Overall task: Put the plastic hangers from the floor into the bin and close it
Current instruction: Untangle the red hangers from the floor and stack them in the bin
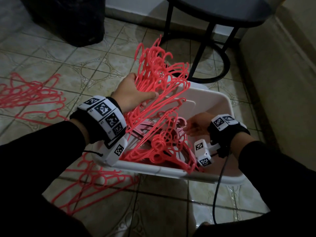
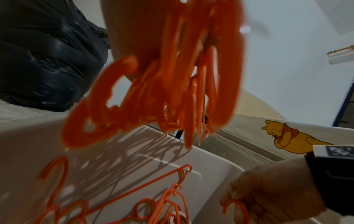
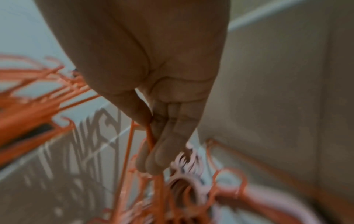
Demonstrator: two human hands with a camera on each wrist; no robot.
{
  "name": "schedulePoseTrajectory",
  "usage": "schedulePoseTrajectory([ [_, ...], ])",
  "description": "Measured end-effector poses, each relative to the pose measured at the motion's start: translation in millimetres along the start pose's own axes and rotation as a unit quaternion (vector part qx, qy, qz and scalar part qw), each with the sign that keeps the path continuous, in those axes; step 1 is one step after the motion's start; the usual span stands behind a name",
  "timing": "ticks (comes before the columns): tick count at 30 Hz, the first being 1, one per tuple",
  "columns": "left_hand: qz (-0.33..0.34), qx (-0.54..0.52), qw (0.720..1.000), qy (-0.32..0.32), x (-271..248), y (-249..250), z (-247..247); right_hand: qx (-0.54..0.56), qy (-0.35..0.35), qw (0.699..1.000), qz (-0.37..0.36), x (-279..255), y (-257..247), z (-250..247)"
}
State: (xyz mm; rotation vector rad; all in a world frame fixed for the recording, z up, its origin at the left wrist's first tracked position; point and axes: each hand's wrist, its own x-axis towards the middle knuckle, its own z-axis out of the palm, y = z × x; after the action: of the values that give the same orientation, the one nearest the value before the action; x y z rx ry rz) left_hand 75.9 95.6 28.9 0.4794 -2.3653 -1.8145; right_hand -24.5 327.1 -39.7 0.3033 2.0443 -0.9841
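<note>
Midway: left hand [image 1: 132, 93] grips a hanger bunch [image 1: 159, 74] over the bin [image 1: 171, 171]; right hand [image 1: 198, 124] pinches one inside. Floor hangers [image 1: 30, 96] remain; bin not closed.

black bag [image 1: 68, 19], round black stool [image 1: 217, 12], tiled floor [image 1: 82, 65]

You are looking at thin moulded plastic hangers [image 1: 159, 77], red and faintly shiny, catching light along their edges. Paler pink plastic hangers [image 1: 145, 129] are lying under them. The bin [image 1: 220, 106] is showing smooth white plastic with a soft sheen. The floor tiles [image 1: 95, 69] are gleaming, glazed and patterned. The black bag [image 2: 47, 60] is glinting like crinkled plastic film. The stool's legs [image 1: 203, 48] are looking like matt black metal.
</note>
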Motion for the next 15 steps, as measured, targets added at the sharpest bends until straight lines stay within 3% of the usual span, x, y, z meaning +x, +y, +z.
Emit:
schedulePoseTrajectory([
  [4, -0.002, -0.009, 1.000, 0.001, -1, 1, 1, -0.194, 0.079, 0.976, -0.063, 23, 13, -18],
  [6, -0.001, -0.011, 1.000, 0.002, -2, 1, 1, -0.361, 0.135, 0.919, -0.087, 63, 28, -37],
  [8, 0.000, -0.011, 1.000, 0.001, -1, 1, 0, -0.475, 0.174, 0.853, -0.126, 47, 24, -32],
  [11, -0.001, -0.005, 1.000, 0.001, 1, 1, 0, -0.524, 0.167, 0.809, -0.208, -5, 1, -7],
  [15, 0.003, 0.008, 1.000, 0.004, 2, 2, 2, -0.524, 0.094, 0.794, -0.294, -23, -17, 21],
])
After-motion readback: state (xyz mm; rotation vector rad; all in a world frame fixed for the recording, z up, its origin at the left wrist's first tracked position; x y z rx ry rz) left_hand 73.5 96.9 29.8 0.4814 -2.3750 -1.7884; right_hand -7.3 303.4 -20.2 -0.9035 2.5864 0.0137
